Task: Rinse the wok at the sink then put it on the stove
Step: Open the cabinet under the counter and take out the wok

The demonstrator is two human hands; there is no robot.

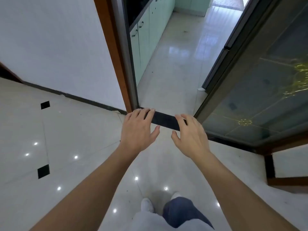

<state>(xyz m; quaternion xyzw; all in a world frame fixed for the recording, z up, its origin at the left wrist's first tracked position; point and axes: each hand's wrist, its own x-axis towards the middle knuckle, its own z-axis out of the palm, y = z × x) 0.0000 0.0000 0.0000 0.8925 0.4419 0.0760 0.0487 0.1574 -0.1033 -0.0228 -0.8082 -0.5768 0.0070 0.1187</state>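
Wok: out of view, so its place cannot be told. The left hand (139, 129) and right hand (190, 135) reach forward side by side near centre, fingers spread and loose, holding nothing, over a dark threshold (165, 120). Pale green cabinets (145, 39) stand at 12 o'clock, a glass door (260, 80) at 2, and a white shoe (146, 205) at 6.
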